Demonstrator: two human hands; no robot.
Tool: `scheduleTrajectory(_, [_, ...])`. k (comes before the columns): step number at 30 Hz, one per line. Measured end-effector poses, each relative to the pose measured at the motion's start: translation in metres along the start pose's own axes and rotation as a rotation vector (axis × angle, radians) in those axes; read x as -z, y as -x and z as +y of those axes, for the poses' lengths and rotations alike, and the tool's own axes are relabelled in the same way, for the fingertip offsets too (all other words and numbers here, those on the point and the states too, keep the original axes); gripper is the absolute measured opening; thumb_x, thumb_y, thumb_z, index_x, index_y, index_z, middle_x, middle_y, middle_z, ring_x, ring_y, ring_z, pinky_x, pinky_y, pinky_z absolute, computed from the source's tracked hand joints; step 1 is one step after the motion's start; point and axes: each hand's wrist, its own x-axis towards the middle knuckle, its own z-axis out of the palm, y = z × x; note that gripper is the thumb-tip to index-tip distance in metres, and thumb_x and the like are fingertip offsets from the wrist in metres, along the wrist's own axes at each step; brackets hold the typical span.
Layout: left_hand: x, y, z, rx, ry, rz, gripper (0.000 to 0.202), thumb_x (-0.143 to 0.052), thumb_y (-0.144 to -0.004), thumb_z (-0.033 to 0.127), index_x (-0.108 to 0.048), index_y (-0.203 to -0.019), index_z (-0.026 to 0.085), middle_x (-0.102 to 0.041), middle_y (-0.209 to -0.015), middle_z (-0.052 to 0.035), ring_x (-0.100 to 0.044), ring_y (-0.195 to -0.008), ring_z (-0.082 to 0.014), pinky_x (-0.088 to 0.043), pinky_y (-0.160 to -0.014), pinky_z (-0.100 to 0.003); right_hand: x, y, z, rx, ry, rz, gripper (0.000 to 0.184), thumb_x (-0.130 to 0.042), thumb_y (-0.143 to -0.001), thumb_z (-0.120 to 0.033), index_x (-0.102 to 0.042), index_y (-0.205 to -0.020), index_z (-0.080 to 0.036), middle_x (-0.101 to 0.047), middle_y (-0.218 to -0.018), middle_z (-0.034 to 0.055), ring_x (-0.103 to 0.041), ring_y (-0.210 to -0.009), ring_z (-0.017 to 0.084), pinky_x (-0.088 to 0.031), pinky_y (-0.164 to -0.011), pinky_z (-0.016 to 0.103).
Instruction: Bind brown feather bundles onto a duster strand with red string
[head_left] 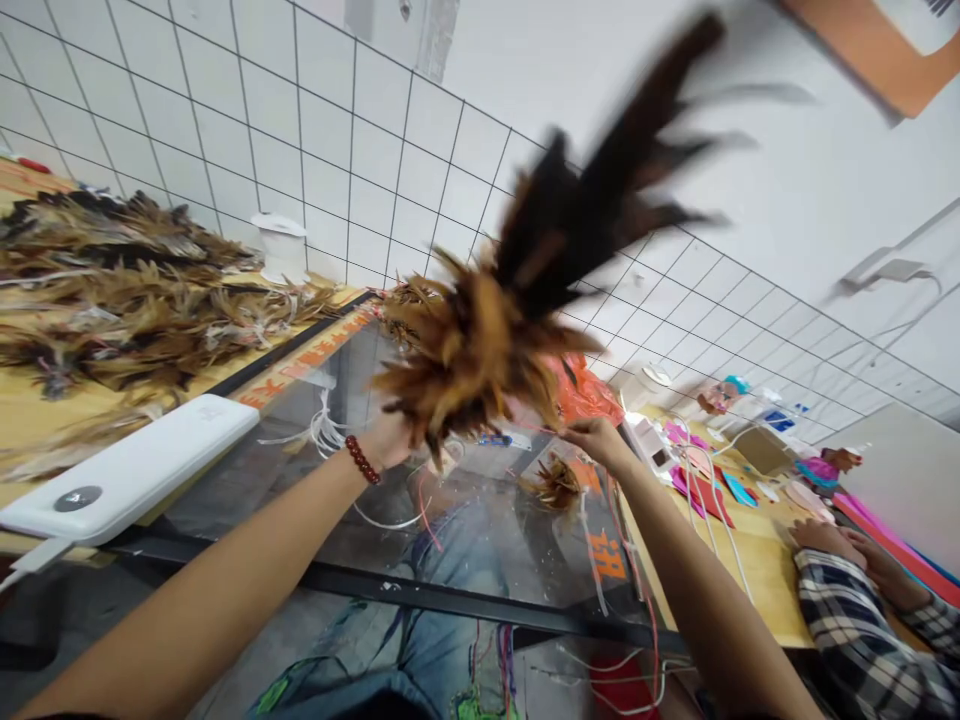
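Observation:
My left hand [391,440], with a red bead bracelet on its wrist, is closed round the base of a feather bundle [484,340]. Short golden-brown feathers fan out low on the bundle, and long black ones, blurred by motion, rise to the upper right. The feathers hide most of the left fingers. My right hand [596,440] is pinched on a thin reddish thread [536,430] that runs toward the bundle's base. Below, a small brown feather tuft [556,484] lies on the glass tabletop [495,560], left of my right forearm.
Feather piles [135,290] cover the wooden table at left. A white power bank [135,465] sits nearer, white cord [324,430] beside it. An orange-red plastic bag [589,390] stands behind my right hand. At right are coloured pieces [705,490] and a co-worker's checked sleeves [855,610].

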Motion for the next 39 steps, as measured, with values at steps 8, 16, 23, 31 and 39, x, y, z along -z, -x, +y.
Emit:
scheduleTrajectory(8, [0.009,-0.016,-0.004,0.330,0.342,0.042,0.040,-0.031,-0.094,0.049,-0.039,-0.069,0.019,-0.030,-0.049,0.0048,-0.014,-0.036,-0.0036,-0.008,-0.035,-0.016,-0.004,0.052,-0.046,-0.185,0.005,0.074,0.037,-0.066,-0.071,-0.052,-0.070,-0.067,-0.016,-0.060,-0.061,0.0007,-0.049,-0.057,0.013,-0.038,-0.058,0.026])
scheduleTrajectory(16, [0.027,-0.016,0.005,0.424,0.768,-0.175,0.011,-0.045,-0.085,0.017,-0.052,-0.089,0.010,-0.037,-0.055,0.0035,-0.029,-0.037,-0.0054,-0.023,-0.031,-0.015,-0.008,0.084,-0.066,-0.149,0.096,0.150,0.035,-0.062,-0.076,-0.052,-0.073,-0.076,-0.019,-0.064,-0.062,0.0032,-0.054,-0.058,0.017,-0.039,-0.056,0.029])
scheduleTrajectory(23, [0.016,-0.018,-0.006,0.251,0.682,0.034,0.021,-0.046,-0.092,0.018,-0.052,-0.074,0.011,-0.037,-0.051,0.0052,-0.030,-0.035,-0.0029,-0.024,-0.032,-0.013,-0.002,0.056,-0.073,-0.141,-0.185,0.409,0.029,-0.073,-0.064,-0.046,-0.069,-0.065,-0.018,-0.061,-0.058,0.0013,-0.050,-0.054,0.013,-0.040,-0.056,0.028])
scheduleTrajectory(31, [-0.015,-0.025,-0.024,0.179,0.645,0.126,0.009,-0.059,-0.080,0.000,-0.062,-0.076,0.008,-0.056,-0.066,-0.0022,-0.050,-0.053,-0.0051,-0.038,-0.044,-0.014,-0.041,0.095,-0.164,0.050,-0.444,0.278,0.017,-0.071,-0.073,-0.040,-0.069,-0.067,-0.024,-0.055,-0.052,-0.0007,-0.042,-0.043,0.011,-0.034,-0.043,0.026])
scheduleTrajectory(39, [-0.051,-0.005,0.025,0.369,0.751,-0.166,0.019,-0.046,-0.090,0.009,-0.060,-0.077,0.008,-0.063,-0.079,-0.0098,-0.059,-0.064,-0.0113,-0.055,-0.063,-0.025,-0.164,0.142,-0.173,0.423,0.431,-0.550,0.027,-0.051,-0.078,-0.029,-0.069,-0.097,-0.035,-0.074,-0.086,-0.0009,-0.067,-0.072,0.021,-0.048,-0.058,0.031])
